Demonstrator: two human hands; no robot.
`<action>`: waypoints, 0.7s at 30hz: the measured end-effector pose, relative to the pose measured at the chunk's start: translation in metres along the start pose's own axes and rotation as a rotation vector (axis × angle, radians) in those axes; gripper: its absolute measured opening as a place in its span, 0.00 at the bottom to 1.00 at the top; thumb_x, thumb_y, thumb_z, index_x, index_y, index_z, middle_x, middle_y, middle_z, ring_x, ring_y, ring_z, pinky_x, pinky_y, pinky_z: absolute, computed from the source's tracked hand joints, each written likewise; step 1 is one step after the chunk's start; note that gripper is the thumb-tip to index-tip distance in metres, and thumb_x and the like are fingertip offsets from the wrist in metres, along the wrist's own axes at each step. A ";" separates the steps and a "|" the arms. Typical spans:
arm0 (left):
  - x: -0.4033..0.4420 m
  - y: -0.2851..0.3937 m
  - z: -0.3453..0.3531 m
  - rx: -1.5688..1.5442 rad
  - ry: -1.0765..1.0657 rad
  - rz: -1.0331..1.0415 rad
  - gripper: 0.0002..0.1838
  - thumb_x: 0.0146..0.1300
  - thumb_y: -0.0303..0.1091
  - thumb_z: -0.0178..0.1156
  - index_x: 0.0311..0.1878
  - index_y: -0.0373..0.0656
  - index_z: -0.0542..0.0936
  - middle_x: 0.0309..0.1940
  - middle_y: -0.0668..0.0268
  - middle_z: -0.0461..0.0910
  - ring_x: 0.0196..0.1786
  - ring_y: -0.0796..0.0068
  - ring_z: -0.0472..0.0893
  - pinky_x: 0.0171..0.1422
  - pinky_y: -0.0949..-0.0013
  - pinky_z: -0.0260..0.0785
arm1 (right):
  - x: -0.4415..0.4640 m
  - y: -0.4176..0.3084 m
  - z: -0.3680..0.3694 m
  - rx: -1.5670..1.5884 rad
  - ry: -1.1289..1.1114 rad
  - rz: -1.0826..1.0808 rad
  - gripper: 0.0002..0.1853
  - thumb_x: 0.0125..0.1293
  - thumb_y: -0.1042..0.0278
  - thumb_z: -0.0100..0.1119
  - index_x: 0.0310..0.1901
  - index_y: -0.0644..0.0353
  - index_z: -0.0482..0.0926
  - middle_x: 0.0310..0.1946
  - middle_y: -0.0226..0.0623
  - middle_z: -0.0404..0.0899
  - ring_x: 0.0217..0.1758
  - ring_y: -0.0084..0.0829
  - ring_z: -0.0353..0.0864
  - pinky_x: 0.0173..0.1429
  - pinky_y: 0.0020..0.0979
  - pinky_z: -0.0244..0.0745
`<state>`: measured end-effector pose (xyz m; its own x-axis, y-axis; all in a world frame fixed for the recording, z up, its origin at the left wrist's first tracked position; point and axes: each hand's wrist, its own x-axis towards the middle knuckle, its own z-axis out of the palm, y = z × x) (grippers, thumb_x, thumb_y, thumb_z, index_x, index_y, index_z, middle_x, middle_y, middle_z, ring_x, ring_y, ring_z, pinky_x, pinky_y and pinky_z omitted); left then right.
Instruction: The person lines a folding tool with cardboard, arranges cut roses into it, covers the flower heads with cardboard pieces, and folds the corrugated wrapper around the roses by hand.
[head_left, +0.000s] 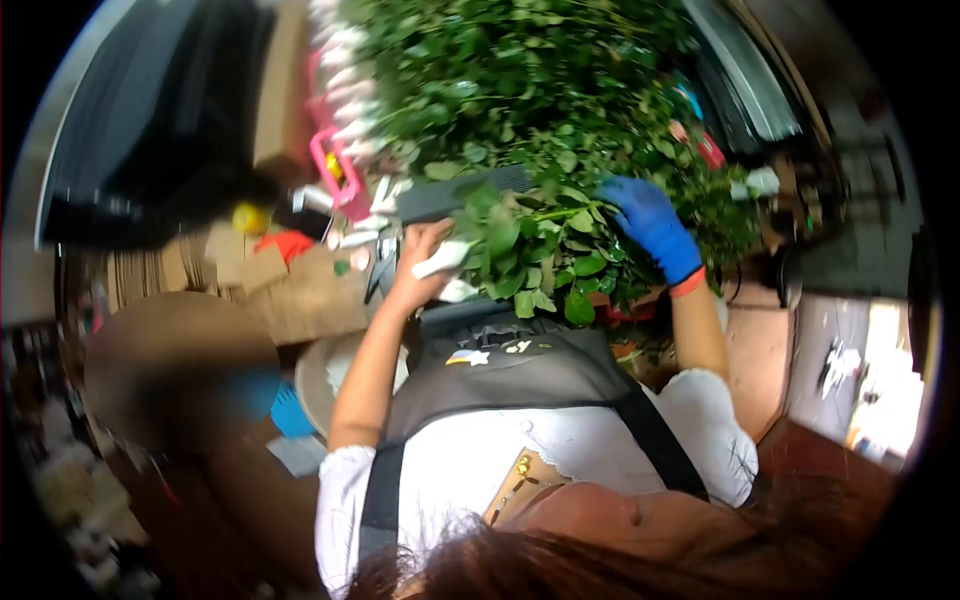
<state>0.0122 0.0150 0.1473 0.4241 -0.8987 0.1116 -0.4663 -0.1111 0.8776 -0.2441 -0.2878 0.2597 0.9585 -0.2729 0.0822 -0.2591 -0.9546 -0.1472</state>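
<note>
My left hand (420,268), bare, is closed around a white tapered sleeve (443,260) at the flower end of a leafy stem. My right hand (650,225) wears a blue glove with an orange cuff, its fingers curled at the green leafy stem (565,213), partly hidden by leaves. The stem lies roughly level between both hands, its leaves hanging in front of my dark apron (520,365). Just beyond them is a dark grey ribbed block (465,193). A large heap of leafy stems (520,80) fills the space behind.
White-tipped sleeves (350,95) line the heap's left side, near a pink plastic frame (343,175). Cardboard pieces (240,262), a red scrap (286,245) and a yellow roll (250,218) lie to the left. A round stool-like shape (180,350) stands nearer. Black panels flank both sides.
</note>
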 end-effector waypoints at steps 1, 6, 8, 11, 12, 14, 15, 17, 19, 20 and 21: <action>0.000 -0.002 0.001 -0.035 0.002 -0.027 0.36 0.54 0.30 0.71 0.68 0.51 0.72 0.55 0.53 0.69 0.59 0.51 0.75 0.64 0.60 0.71 | -0.005 0.006 0.029 -0.021 0.013 0.004 0.24 0.53 0.75 0.65 0.54 0.48 0.82 0.53 0.40 0.81 0.53 0.47 0.81 0.56 0.44 0.78; -0.001 -0.009 0.004 -0.092 0.000 -0.066 0.38 0.50 0.25 0.68 0.68 0.55 0.72 0.54 0.54 0.69 0.59 0.52 0.74 0.65 0.61 0.70 | -0.017 0.014 0.069 -0.151 -0.059 0.051 0.34 0.53 0.72 0.67 0.65 0.50 0.72 0.60 0.43 0.76 0.59 0.45 0.78 0.63 0.43 0.73; -0.001 -0.009 0.005 -0.080 0.017 -0.045 0.38 0.50 0.25 0.68 0.68 0.55 0.73 0.55 0.55 0.68 0.59 0.52 0.74 0.66 0.61 0.69 | -0.004 -0.017 0.017 -0.377 -0.103 0.153 0.33 0.57 0.71 0.65 0.67 0.50 0.70 0.60 0.44 0.76 0.60 0.44 0.78 0.64 0.41 0.73; 0.000 0.000 0.006 -0.030 0.036 -0.099 0.36 0.51 0.26 0.70 0.67 0.54 0.74 0.55 0.55 0.68 0.58 0.55 0.75 0.66 0.62 0.71 | 0.034 -0.084 -0.021 0.115 0.088 -0.055 0.26 0.61 0.63 0.65 0.62 0.51 0.76 0.45 0.45 0.83 0.45 0.43 0.84 0.51 0.44 0.78; 0.000 0.007 0.003 0.011 0.034 -0.123 0.36 0.51 0.25 0.69 0.66 0.54 0.74 0.54 0.56 0.68 0.59 0.57 0.76 0.67 0.63 0.71 | 0.043 -0.112 -0.017 0.375 0.084 -0.095 0.23 0.62 0.59 0.66 0.59 0.51 0.78 0.39 0.45 0.85 0.40 0.44 0.85 0.46 0.45 0.79; -0.001 0.007 0.003 0.020 0.065 -0.098 0.34 0.53 0.30 0.70 0.66 0.54 0.75 0.53 0.56 0.70 0.56 0.57 0.77 0.63 0.62 0.73 | 0.057 -0.130 0.024 0.103 -0.196 -0.109 0.22 0.63 0.49 0.64 0.55 0.50 0.81 0.35 0.45 0.85 0.37 0.45 0.86 0.45 0.48 0.79; -0.001 0.004 0.004 0.051 0.091 -0.064 0.33 0.54 0.30 0.69 0.66 0.53 0.75 0.52 0.56 0.71 0.56 0.57 0.77 0.61 0.62 0.73 | 0.072 -0.134 0.038 0.034 -0.258 -0.032 0.21 0.64 0.47 0.62 0.53 0.50 0.82 0.36 0.44 0.85 0.38 0.46 0.86 0.45 0.48 0.79; -0.002 -0.002 0.007 0.071 0.110 -0.069 0.31 0.59 0.35 0.69 0.66 0.48 0.73 0.53 0.55 0.73 0.55 0.58 0.78 0.59 0.63 0.73 | 0.097 -0.138 0.061 -0.103 -0.381 0.124 0.22 0.65 0.42 0.59 0.48 0.51 0.84 0.37 0.44 0.86 0.39 0.47 0.86 0.45 0.48 0.79; -0.002 -0.002 0.005 -0.036 0.169 -0.080 0.30 0.62 0.38 0.69 0.66 0.46 0.72 0.52 0.55 0.75 0.54 0.59 0.79 0.58 0.63 0.73 | 0.101 -0.132 0.073 -0.031 -0.301 0.165 0.23 0.65 0.40 0.58 0.46 0.53 0.84 0.37 0.44 0.86 0.39 0.47 0.86 0.45 0.47 0.79; -0.005 0.003 0.003 -0.094 0.200 -0.090 0.30 0.63 0.40 0.68 0.66 0.44 0.71 0.52 0.55 0.76 0.53 0.59 0.80 0.58 0.63 0.73 | 0.100 -0.130 0.077 0.003 -0.267 0.185 0.24 0.65 0.39 0.57 0.44 0.54 0.85 0.37 0.45 0.86 0.39 0.47 0.86 0.44 0.47 0.79; -0.006 0.008 0.001 -0.217 0.167 -0.213 0.29 0.66 0.45 0.67 0.64 0.42 0.70 0.48 0.56 0.80 0.50 0.61 0.82 0.57 0.62 0.73 | 0.098 -0.131 0.083 0.009 -0.235 0.184 0.25 0.65 0.39 0.57 0.41 0.55 0.85 0.37 0.45 0.86 0.39 0.47 0.86 0.44 0.47 0.79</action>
<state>0.0048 0.0188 0.1534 0.6239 -0.7811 -0.0259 -0.1853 -0.1801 0.9660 -0.1067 -0.1799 0.2056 0.8969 -0.4053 -0.1768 -0.4313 -0.8901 -0.1473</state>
